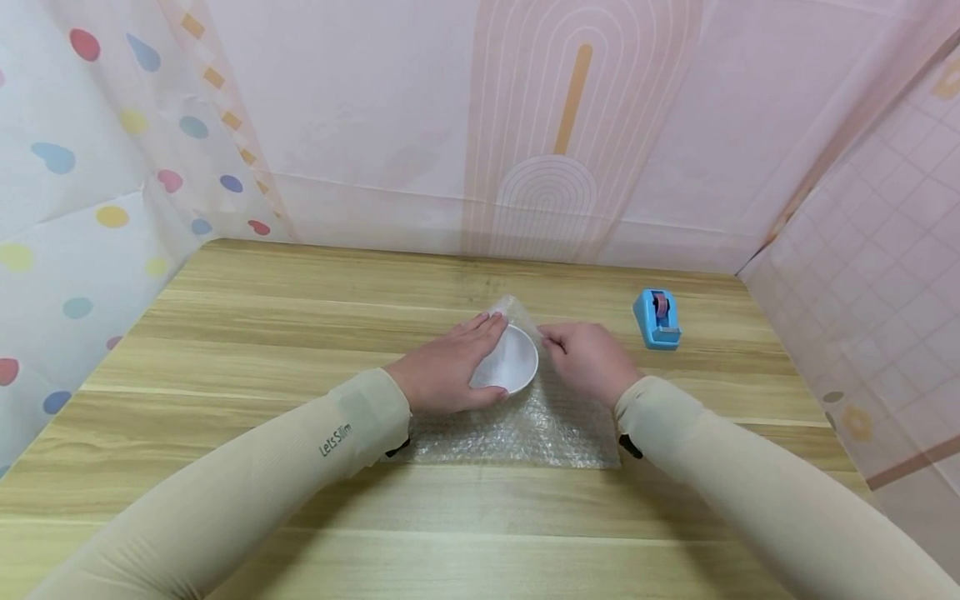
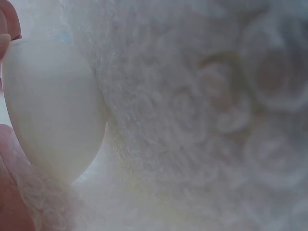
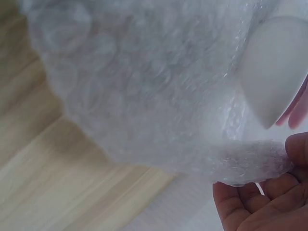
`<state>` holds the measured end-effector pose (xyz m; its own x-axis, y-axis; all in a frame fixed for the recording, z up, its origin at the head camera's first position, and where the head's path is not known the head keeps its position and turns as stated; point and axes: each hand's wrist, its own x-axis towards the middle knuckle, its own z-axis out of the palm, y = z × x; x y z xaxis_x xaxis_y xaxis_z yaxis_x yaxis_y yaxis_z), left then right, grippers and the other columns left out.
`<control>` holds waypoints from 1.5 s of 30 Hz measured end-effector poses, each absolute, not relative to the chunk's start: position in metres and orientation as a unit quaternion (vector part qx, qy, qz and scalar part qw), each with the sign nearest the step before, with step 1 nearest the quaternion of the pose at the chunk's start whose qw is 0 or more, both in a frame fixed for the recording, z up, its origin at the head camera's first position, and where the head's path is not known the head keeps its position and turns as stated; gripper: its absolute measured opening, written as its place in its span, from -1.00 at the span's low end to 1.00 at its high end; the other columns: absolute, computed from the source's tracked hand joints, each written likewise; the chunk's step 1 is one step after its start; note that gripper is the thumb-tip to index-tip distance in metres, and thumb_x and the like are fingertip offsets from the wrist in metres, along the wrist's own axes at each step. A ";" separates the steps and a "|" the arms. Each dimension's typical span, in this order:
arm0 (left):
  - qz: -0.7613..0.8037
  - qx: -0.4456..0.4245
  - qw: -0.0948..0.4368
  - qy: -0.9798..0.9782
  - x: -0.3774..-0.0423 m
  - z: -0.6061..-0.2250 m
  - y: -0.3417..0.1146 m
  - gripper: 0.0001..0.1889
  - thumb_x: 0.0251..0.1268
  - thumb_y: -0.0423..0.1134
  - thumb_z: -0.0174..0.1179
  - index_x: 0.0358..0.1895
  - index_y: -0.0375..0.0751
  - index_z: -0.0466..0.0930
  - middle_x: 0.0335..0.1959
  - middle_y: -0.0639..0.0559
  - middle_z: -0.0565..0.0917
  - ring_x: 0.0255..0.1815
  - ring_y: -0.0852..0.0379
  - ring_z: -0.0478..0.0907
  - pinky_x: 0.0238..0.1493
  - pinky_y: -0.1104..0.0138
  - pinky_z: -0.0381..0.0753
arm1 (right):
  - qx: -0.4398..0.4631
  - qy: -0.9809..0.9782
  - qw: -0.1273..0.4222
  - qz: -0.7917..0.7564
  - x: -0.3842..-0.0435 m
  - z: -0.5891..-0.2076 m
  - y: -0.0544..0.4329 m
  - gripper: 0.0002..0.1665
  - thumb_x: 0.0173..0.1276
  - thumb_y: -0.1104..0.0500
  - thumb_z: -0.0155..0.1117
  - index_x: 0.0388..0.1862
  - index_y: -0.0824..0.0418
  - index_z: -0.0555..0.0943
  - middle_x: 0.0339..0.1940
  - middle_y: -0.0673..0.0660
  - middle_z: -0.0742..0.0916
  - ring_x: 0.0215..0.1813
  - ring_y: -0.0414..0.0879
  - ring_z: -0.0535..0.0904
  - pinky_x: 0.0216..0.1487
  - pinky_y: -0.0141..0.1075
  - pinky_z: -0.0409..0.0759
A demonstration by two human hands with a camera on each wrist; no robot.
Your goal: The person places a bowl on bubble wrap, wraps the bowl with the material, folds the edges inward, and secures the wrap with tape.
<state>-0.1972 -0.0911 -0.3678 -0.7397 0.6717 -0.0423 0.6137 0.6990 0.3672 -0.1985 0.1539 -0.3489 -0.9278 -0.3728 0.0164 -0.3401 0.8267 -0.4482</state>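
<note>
A white bowl [image 1: 519,363] stands on a sheet of bubble wrap [image 1: 525,437]. My left hand [image 1: 453,367] holds the bowl across its left side, fingers at the far rim and thumb near the front rim, covering part of the bowl. The bowl's pale tapered side [image 2: 53,110] shows in the left wrist view. To the right of the bowl, my right hand [image 1: 592,358] pinches the wrap's edge. In the right wrist view its thumb and curled fingers [image 3: 264,207] grip a raised fold of bubble wrap [image 3: 245,161].
A blue tape dispenser [image 1: 658,321] with a reddish roll stands on the wood-grain table [image 1: 300,300], to the right of my right hand. Patterned sheets [image 1: 360,108] hang behind the table and at both sides.
</note>
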 end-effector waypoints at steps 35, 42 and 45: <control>0.217 0.335 0.089 0.912 -0.195 -0.366 -0.093 0.22 0.38 0.22 0.32 0.73 -0.28 -0.36 0.78 -0.14 -0.27 0.79 -0.07 -0.22 0.75 0.07 -0.03 | -0.332 0.937 -0.039 -0.103 -0.169 -0.354 0.123 -0.57 0.54 0.23 0.30 0.34 0.20 0.68 0.35 0.16 0.73 0.42 0.17 0.63 0.31 0.08 0.66; 0.217 0.324 0.097 0.916 -0.194 -0.366 -0.092 0.20 0.35 0.27 0.33 0.74 -0.22 -0.24 0.78 -0.11 -0.34 0.79 -0.10 -0.23 0.70 0.02 0.14 | -0.348 0.932 -0.041 -0.093 -0.167 -0.358 0.119 -0.59 0.52 0.23 0.32 0.31 0.16 0.71 0.33 0.13 0.74 0.44 0.18 0.61 0.39 0.08 0.61; 0.217 0.327 0.095 0.915 -0.194 -0.366 -0.092 0.17 0.35 0.27 0.33 0.74 -0.24 -0.18 0.78 -0.12 -0.35 0.80 -0.09 -0.24 0.69 0.03 0.16 | -0.361 0.927 -0.044 -0.094 -0.166 -0.359 0.118 -0.61 0.52 0.22 0.33 0.29 0.16 0.72 0.32 0.15 0.75 0.42 0.20 0.62 0.39 0.09 0.61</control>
